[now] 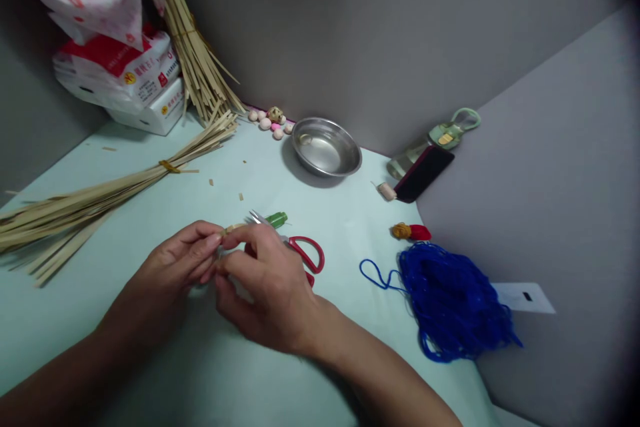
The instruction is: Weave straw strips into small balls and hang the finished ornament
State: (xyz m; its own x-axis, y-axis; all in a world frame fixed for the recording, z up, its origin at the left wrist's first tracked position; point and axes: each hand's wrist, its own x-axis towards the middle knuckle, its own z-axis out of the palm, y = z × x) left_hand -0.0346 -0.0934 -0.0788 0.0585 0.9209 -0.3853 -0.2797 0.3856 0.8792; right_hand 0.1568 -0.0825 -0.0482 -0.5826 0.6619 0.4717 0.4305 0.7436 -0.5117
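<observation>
My left hand (177, 265) and my right hand (265, 290) meet over the pale green table (210, 360), fingers pinched together on a small tan strip piece (231, 229). How the piece is shaped is mostly hidden by my fingers. Just behind my right hand lie red-handled scissors (305, 253), blades pointing left, and a small green object (277, 218).
A tied bundle of tan strips (100, 197) lies at left, another bundle (193, 47) leans at the back by white boxes (135, 83). A steel bowl (326, 147), small beads (273, 123), a phone (425, 172), blue cord (450, 300) and a red-yellow spool (411, 232) sit at right.
</observation>
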